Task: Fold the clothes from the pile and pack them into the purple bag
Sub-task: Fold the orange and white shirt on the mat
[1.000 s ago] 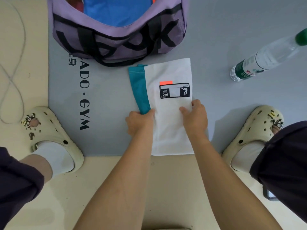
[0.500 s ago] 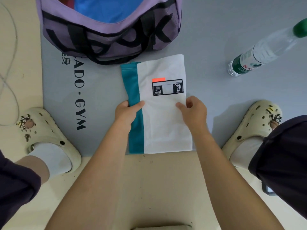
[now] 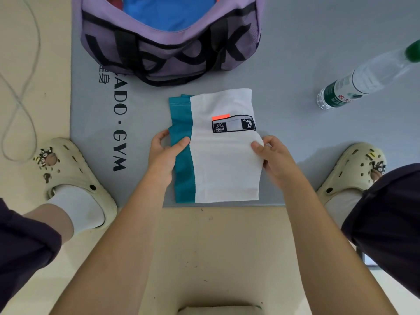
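Head view, looking straight down: a folded white-and-teal garment (image 3: 218, 153) lies flat on the grey gym mat (image 3: 295, 64) at the centre of the frame, just below the purple bag (image 3: 172, 51), which sits open at the upper middle with something blue already inside. The left hand (image 3: 164, 153) pinches the teal edge at the garment's left side, thumb on top and fingers curling toward the underside. The right hand (image 3: 271, 155) pinches the white edge at the right side, where the cloth bunches slightly under its thumb. Each hand's grip is closed on cloth, not spread flat.

Folding of this piece looks finished; I judge the step in hand to be the pick-up for packing. The next move calls for lifting both edges together so the layers do not slip apart, then carrying the bundle up the frame and lowering it into the bag's mouth. A water bottle (image 3: 354, 85) lies at the upper right, well apart.
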### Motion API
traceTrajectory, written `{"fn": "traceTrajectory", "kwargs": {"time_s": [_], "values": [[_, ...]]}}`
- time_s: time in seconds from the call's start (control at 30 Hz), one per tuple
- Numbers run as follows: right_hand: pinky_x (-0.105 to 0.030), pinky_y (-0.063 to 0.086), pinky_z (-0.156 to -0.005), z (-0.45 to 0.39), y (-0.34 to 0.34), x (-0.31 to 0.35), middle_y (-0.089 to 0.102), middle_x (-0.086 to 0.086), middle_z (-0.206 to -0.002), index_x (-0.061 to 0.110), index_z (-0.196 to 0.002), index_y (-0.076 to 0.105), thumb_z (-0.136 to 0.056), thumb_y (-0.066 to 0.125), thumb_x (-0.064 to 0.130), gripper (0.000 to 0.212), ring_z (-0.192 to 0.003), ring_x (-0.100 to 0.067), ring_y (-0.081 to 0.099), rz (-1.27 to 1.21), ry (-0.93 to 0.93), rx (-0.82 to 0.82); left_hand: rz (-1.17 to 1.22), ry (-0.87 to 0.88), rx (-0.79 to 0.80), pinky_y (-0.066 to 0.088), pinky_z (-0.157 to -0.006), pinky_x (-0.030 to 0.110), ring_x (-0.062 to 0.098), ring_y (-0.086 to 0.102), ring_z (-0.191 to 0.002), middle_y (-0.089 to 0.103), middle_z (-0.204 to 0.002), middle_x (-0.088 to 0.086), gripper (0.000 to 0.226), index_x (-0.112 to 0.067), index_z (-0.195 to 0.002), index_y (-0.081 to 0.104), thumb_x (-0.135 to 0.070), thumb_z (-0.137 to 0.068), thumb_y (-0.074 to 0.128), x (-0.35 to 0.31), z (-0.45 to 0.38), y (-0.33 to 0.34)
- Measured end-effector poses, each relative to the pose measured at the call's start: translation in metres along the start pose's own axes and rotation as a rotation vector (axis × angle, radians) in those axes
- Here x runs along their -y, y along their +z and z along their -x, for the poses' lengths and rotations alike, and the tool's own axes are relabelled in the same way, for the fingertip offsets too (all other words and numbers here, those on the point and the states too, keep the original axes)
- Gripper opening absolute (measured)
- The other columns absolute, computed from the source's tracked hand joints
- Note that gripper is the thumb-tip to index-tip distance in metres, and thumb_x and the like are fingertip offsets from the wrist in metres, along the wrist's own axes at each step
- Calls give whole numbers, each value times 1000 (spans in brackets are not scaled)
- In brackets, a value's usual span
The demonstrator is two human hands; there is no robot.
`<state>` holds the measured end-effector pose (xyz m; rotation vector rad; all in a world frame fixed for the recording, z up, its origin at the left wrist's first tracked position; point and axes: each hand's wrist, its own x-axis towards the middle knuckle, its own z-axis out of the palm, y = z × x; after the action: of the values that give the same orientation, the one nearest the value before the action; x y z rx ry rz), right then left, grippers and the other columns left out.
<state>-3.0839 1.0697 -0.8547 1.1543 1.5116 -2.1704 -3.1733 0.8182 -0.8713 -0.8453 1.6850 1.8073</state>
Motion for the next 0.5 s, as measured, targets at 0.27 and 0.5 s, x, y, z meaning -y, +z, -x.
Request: {"fn": "traceTrajectory", "kwargs": {"time_s": [0.27,0.5], "values": [[-25,51,-81,14,6,24,74,-1,-100,27,-120,65,-92,61,6,36,-90,-17,67,120,-211,191,-191,208,210,51,-89,28,17,66,-110,72,-116,-5,31,-33,-106,75,-10,-92,60,-41,12,-7],[-14,52,-76,17,22,43,73,-8,-109,18,-126,64,-80,70,-10,54,-91,-8,70,309,-181,136,-525,257,251,55,-80,40,24,63,-81,72,-98,15,39,-29,-105,70,-5,-76,80,-49,15,-12]]}}
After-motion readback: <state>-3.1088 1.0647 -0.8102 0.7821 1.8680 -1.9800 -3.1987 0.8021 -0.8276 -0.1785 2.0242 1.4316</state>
